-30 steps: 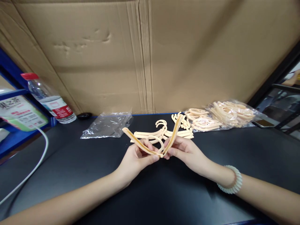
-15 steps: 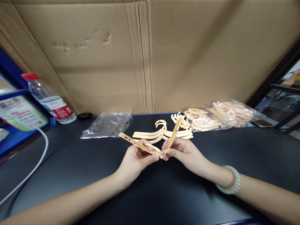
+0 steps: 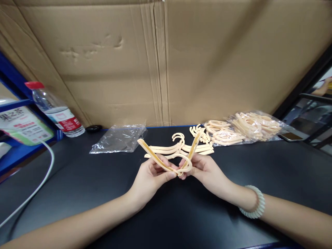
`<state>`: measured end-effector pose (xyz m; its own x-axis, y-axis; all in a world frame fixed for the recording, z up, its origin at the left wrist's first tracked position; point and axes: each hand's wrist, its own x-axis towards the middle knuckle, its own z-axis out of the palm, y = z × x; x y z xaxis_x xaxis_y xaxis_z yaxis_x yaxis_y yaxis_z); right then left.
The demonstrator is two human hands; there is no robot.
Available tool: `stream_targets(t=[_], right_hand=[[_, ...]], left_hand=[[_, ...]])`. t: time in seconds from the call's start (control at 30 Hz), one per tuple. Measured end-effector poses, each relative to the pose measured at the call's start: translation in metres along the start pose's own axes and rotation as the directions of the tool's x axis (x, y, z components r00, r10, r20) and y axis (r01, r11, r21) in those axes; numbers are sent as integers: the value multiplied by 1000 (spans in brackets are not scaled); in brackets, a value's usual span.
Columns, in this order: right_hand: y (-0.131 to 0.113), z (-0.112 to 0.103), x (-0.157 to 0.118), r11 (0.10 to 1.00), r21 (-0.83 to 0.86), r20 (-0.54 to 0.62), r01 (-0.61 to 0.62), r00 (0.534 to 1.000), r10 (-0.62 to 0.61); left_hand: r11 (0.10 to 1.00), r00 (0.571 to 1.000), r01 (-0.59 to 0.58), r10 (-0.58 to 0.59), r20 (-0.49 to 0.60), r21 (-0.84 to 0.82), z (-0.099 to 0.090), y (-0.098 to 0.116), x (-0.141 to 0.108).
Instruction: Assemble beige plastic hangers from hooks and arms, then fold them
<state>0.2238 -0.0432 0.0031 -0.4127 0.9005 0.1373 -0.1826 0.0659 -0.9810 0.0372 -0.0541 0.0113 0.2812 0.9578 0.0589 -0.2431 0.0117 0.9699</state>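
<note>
Between my two hands is a cream plastic clothes hanger [image 3: 152, 154], its two arms angled up in a V. My left hand [image 3: 153, 174] is closed round the lower end of the left arm. Fingers of my right hand [image 3: 203, 168] pinch the right arm close to the joint. The curved hook of this hanger loops over to the right, in front of my right fingertips. Right behind it, several like hangers [image 3: 166, 149] lie stacked on the black table [image 3: 124, 221], hooks pointing away from me.
Loose hooks [image 3: 206, 135] and bagged hanger parts [image 3: 255, 126] lie at the back right, beside a phone [image 3: 292, 137]. An empty clear plastic bag [image 3: 118, 138] lies back left, near a water bottle [image 3: 61, 112]. A white cable [image 3: 43, 183] crosses the left side. Cardboard [image 3: 109, 62] walls the back.
The hanger in my hands has turned: its hook now swings up and right into view, and its left arm shows its inner channel from another side. Both hands have stayed almost in place.
</note>
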Motion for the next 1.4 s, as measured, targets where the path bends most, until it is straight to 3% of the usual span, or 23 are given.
stream_targets(t=[0.37,0.93,1.1,1.23,1.3,1.4], right_hand=[[2,9,-2,1000,20,-115,3,993,0],[0,10,-1,1000,1,-156,-1,988,1],[-22,-20,4,990,-129,-150,52,986,-71],[-49,-63,10,941,-337,70,3,997,22],[-59,-79,11,852,-522,130,52,991,19],[-64,-93,12,623,-771,165,130,986,-2]], left_hand=[[999,998,-41,41,-42,-11,3,-2,-1],[998,986,-5,16,-165,65,5,-4,-2],[998,973,17,-2,-231,60,-3,5,2],[998,972,43,-30,-231,50,-17,16,9],[997,974,49,-35,-223,55,-22,21,13],[996,981,74,-65,-185,44,-31,27,17]])
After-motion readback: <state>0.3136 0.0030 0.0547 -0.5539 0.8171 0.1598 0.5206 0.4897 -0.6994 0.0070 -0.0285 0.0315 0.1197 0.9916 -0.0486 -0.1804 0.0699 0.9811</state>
